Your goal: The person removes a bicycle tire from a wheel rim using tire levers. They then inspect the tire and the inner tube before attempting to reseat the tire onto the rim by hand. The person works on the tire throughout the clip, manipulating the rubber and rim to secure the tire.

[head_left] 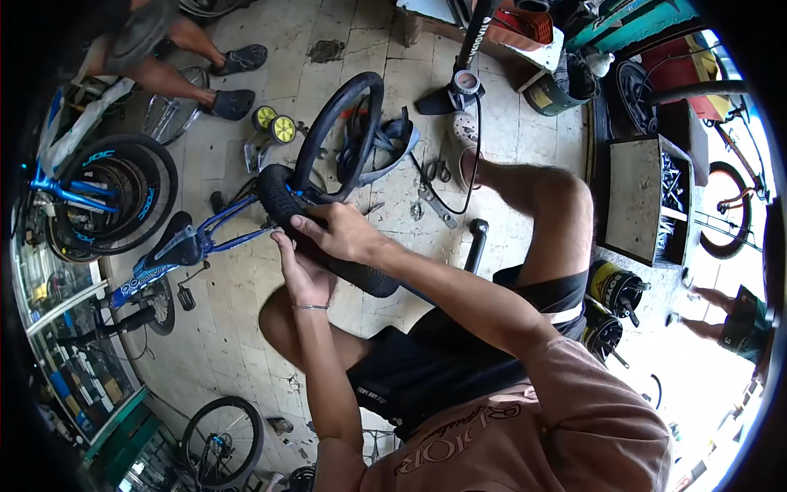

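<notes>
Before my bent knees is a black bicycle tire (369,277) with a knobbly tread, tilted. A black inner tube (367,139) rises from its far end as a rounded loop. My right hand (348,233) is closed over the tire's upper side, fingers near where the tube meets it. My left hand (305,277), with a thin bracelet at the wrist, grips the tire's lower left side, thumb up; its other fingers are partly hidden. Just beyond lies a small blue bicycle frame (225,225).
A floor pump (452,94) with a gauge and hose stands ahead. Scissors (437,170), a wrench (439,207), loose strips of tube (393,152) and yellow training wheels (282,129) lie on the floor. Another person's feet (234,102) are far left. A parts cabinet (631,199) stands right.
</notes>
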Action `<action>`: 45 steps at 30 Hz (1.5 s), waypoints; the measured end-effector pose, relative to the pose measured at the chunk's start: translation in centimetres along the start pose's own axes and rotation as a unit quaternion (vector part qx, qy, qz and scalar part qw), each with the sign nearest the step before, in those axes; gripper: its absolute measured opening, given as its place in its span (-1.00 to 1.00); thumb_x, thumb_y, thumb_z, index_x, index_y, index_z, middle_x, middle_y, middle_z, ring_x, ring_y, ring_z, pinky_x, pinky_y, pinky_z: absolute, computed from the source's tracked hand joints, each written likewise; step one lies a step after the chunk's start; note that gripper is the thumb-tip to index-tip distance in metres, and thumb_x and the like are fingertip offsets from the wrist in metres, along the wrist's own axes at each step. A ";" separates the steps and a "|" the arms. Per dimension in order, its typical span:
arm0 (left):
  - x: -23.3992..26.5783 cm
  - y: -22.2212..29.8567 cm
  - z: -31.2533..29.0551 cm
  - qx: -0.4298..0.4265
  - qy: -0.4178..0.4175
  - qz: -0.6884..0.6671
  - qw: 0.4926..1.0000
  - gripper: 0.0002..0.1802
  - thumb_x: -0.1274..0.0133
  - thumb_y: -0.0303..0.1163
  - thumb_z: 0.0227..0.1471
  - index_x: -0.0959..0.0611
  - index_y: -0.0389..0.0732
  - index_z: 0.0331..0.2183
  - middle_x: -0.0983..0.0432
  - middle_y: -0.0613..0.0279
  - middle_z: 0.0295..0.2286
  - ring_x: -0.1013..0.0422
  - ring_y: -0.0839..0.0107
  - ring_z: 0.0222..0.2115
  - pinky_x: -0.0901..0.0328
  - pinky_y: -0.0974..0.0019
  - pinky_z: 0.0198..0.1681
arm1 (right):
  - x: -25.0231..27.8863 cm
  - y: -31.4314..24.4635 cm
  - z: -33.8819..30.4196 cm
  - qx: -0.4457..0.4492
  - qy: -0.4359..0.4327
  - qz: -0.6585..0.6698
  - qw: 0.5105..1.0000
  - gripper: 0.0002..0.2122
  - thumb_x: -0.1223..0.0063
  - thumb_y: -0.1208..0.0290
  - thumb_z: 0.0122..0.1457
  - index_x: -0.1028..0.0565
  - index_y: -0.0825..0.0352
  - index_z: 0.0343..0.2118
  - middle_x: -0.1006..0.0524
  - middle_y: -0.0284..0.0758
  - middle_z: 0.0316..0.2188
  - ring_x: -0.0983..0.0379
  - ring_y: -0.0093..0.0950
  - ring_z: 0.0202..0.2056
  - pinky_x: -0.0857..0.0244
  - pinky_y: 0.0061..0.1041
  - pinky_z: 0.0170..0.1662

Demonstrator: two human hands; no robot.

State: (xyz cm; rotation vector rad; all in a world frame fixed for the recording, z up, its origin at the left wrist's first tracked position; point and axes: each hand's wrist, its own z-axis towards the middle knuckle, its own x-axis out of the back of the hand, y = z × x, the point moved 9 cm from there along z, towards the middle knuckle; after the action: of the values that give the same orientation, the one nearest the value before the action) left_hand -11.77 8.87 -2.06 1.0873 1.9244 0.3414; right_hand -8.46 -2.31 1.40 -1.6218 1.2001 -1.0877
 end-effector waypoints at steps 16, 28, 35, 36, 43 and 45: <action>5.4 4.2 2.7 0.012 0.170 0.043 0.984 -0.47 -0.01 0.01 -0.12 -0.52 -0.25 -0.25 -0.46 0.14 -0.36 -0.38 0.28 -0.40 -0.31 0.12 -0.25 | 4.2 44.6 -4.3 -0.356 0.079 -0.366 0.856 -0.35 -0.15 0.25 0.08 -0.13 0.52 0.13 -0.17 0.14 0.07 -0.11 0.04 0.12 -0.18 -0.10 0.12; 9.9 -1.0 5.6 0.061 0.206 0.033 0.976 -0.44 0.00 0.01 -0.14 -0.48 -0.29 -0.25 -0.45 0.15 -0.36 -0.38 0.23 -0.36 -0.30 0.10 -0.19 | 6.1 46.0 -4.1 -0.356 0.159 -0.363 0.846 -0.71 0.14 0.45 0.14 -0.26 0.38 -0.06 -0.33 -0.02 -0.08 -0.28 -0.04 0.01 -0.33 -0.09 -0.06; 10.3 3.3 4.7 -0.010 0.325 0.208 0.922 -0.54 -0.12 -0.10 -0.03 -0.50 -0.32 -0.26 -0.47 0.15 -0.36 -0.41 0.32 -0.40 -0.38 0.19 -0.30 | 6.5 44.4 -5.0 -0.326 0.155 -0.385 0.849 -0.66 0.16 0.53 0.13 -0.35 0.41 0.00 -0.26 -0.11 0.03 -0.27 -0.16 0.03 -0.34 -0.16 -0.04; 9.8 4.5 4.6 -0.045 0.333 0.309 0.890 -0.56 -0.17 -0.16 -0.03 -0.51 -0.35 -0.26 -0.48 0.15 -0.35 -0.41 0.35 -0.40 -0.37 0.22 -0.29 | 6.4 44.5 -5.0 -0.325 0.155 -0.393 0.846 -0.67 0.16 0.53 0.13 -0.36 0.42 -0.01 -0.26 -0.11 0.02 -0.26 -0.16 0.03 -0.32 -0.16 -0.03; 11.5 6.3 4.6 -0.072 0.331 0.436 0.834 -0.75 -0.28 -0.49 -0.12 -0.60 -0.44 -0.39 -0.54 0.18 -0.48 -0.40 0.47 -0.50 -0.32 0.42 -0.39 | 6.7 43.2 -4.9 -0.229 0.229 -0.401 0.857 -0.75 0.17 0.63 0.02 -0.35 0.49 -0.19 -0.31 -0.05 -0.13 -0.27 -0.07 -0.05 -0.24 -0.17 -0.01; 12.4 6.7 4.0 -0.073 0.356 0.387 0.847 -0.76 -0.26 -0.53 -0.13 -0.61 -0.46 -0.38 -0.54 0.17 -0.47 -0.41 0.48 -0.51 -0.32 0.40 -0.41 | 6.1 45.4 -4.3 -0.290 0.144 -0.353 0.878 -0.73 0.07 0.61 -0.03 -0.32 0.42 -0.20 -0.31 -0.03 -0.09 -0.28 -0.06 -0.05 -0.25 -0.15 -0.04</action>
State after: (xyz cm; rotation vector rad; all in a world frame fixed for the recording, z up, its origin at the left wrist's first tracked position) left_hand -7.84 21.95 -7.32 1.7680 1.8976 1.4945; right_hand -23.24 -18.05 -39.18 -2.5636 1.2181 -1.5530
